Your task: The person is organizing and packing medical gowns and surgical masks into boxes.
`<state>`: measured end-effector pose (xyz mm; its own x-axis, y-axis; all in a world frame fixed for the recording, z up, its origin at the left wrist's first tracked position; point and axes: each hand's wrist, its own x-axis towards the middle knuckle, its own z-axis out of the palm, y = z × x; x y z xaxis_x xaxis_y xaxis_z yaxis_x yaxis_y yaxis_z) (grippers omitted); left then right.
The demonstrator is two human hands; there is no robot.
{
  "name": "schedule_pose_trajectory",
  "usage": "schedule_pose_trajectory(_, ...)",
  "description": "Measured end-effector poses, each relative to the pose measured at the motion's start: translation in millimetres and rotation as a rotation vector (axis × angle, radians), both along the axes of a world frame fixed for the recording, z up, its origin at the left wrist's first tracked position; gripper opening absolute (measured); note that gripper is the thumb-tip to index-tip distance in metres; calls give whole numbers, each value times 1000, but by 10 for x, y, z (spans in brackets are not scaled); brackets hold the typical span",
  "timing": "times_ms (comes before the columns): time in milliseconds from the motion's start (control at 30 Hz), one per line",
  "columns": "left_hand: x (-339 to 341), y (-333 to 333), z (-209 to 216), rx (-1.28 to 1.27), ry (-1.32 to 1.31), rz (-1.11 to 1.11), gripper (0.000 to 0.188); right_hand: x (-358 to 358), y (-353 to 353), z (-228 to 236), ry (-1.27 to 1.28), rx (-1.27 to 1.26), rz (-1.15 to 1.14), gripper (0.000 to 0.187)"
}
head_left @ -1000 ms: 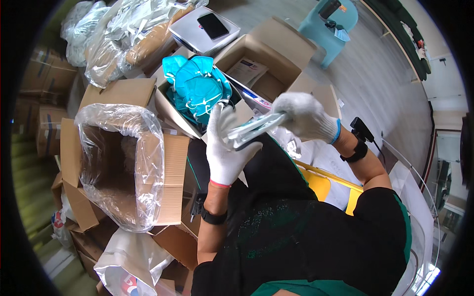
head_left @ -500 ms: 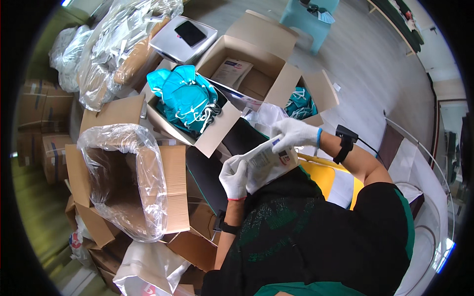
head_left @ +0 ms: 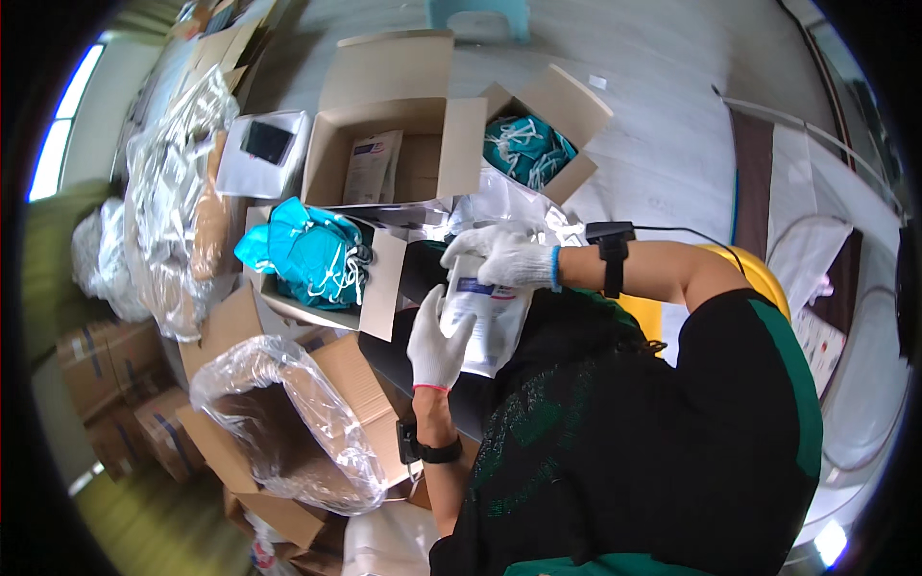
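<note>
A flat white pouch (head_left: 492, 331) with a dark blue printed label lies across my lap, between my two gloved hands. My right hand (head_left: 504, 257), in a white knit glove with a blue cuff, is closed over its upper end. On its left edge, my left hand (head_left: 439, 348), gloved in white with a red cuff, grips with the fingers partly hidden. Just beyond my hands, an open carton (head_left: 467, 154) holds similar pouches (head_left: 373, 171) lying in its left part.
Teal cloth items with white ties (head_left: 312, 254) overfill a carton at left; more teal bundles (head_left: 530, 152) sit in another at right. A carton lined with clear plastic (head_left: 279, 422) stands near left. A phone (head_left: 267, 141) rests on a white box. Yellow seat (head_left: 642, 312) beside me.
The view has turned, shifting the surroundings. The pouch has gone from tilted to more upright, and my right hand has moved left across its upper end. My left hand stays at its left edge.
</note>
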<state>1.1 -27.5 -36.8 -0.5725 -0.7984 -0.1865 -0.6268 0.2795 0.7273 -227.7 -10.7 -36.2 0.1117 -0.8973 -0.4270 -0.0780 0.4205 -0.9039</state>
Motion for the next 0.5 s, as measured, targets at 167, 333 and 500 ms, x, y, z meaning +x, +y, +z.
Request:
schedule_pose_trajectory(167,-299,105,-41,131,-76,85,25,32,80,-86,-251,-144,-36,40)
schedule_pose_trajectory(333,-459,258,-27,109,97,240,23,-45,112,-99,-456,-105,-123,32)
schedule_pose_trajectory(500,-524,267,-51,193,224,338,18,-143,-106,104,-379,-235,-12,30)
